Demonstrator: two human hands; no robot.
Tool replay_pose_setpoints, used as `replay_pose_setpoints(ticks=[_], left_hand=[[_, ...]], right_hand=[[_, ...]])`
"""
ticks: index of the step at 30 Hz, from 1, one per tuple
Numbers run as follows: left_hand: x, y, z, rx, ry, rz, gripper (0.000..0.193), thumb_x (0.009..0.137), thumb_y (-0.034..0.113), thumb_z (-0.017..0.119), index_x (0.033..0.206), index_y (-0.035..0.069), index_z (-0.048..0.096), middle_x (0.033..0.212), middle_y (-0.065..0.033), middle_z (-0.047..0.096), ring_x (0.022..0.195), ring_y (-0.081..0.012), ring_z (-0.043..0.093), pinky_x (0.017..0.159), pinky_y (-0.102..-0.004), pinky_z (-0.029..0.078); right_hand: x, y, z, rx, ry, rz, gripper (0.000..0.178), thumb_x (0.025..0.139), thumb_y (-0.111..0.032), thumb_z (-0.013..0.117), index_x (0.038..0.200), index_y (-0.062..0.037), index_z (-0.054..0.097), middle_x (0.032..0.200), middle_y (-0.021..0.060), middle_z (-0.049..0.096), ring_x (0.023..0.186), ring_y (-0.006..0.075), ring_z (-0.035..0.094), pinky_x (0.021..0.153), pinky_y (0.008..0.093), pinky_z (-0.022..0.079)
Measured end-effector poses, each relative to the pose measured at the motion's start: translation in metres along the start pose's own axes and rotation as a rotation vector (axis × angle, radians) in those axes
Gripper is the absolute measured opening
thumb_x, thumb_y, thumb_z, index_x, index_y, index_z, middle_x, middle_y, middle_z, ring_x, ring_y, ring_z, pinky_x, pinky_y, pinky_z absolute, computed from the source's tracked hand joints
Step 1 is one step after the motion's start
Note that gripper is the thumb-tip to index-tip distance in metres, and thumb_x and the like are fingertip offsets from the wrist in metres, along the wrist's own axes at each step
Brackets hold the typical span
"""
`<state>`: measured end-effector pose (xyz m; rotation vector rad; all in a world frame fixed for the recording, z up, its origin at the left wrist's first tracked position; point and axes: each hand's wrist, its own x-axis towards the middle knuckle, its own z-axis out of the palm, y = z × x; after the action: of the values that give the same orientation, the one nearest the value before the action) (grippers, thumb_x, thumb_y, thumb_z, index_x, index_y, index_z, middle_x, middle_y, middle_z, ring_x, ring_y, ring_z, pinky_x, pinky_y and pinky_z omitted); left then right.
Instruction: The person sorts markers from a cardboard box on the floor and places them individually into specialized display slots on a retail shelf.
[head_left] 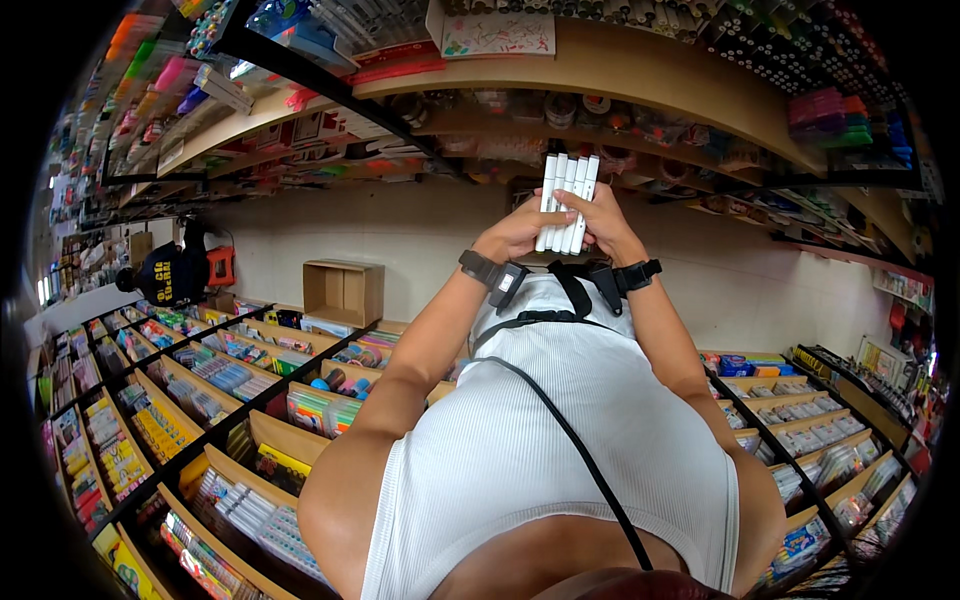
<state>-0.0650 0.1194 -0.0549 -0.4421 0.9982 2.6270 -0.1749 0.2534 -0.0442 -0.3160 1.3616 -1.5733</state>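
Several white markers stand side by side in a flat row between my two hands, tilted slightly to the right at the top. My left hand closes on the row from the left, its thumb lying across the front of the barrels. From the right, my right hand grips the same row, with its thumb also over the front. The fingers behind the markers are mostly hidden. Black bands with small boxes circle both wrists. The markers are held in front of my waist, apart from the shelf beyond them.
Ahead, a wooden shelf carries many pens and markers, with lower shelves beneath it. Slanted racks of packaged stationery flank me on both sides. A cardboard box sits on the floor to the left. Farther off are a person in dark clothes and a red stool.
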Motion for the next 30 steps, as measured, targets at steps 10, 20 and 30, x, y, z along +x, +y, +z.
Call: replay_pose_setpoints(ticks=[10,20,30], left_hand=[[0.001,-0.006,-0.004,0.098,0.013,-0.006,0.045,0.089,0.005,0.075,0.128,-0.001,0.054,0.106,-0.0136,0.07,0.092,-0.0224,0.073,0.082,-0.035,0.062],[-0.002,-0.004,-0.003,0.09,0.047,0.007,0.042,0.088,-0.001,0.072,0.126,-0.001,0.055,0.105,-0.0134,0.069,0.091,-0.0223,0.073,0.081,-0.0339,0.061],[0.005,-0.004,-0.015,0.121,0.016,0.036,0.042,0.087,-0.006,0.069,0.126,-0.001,0.054,0.105,-0.0146,0.07,0.092,-0.0237,0.072,0.082,-0.0349,0.061]], right_hand=[[0.011,0.033,-0.016,-0.008,-0.022,-0.015,0.028,0.091,-0.016,0.077,0.11,0.0026,0.069,0.089,0.007,0.072,0.068,0.0093,0.064,0.054,0.0261,0.053],[-0.003,0.011,-0.006,-0.177,-0.058,0.004,0.031,0.091,-0.018,0.077,0.111,0.0015,0.065,0.087,0.0038,0.068,0.065,0.0069,0.059,0.049,0.0229,0.046],[-0.002,0.009,-0.007,-0.196,-0.049,0.003,0.044,0.09,-0.021,0.079,0.122,0.0015,0.058,0.091,0.0043,0.067,0.063,0.0065,0.058,0.046,0.0227,0.045]])
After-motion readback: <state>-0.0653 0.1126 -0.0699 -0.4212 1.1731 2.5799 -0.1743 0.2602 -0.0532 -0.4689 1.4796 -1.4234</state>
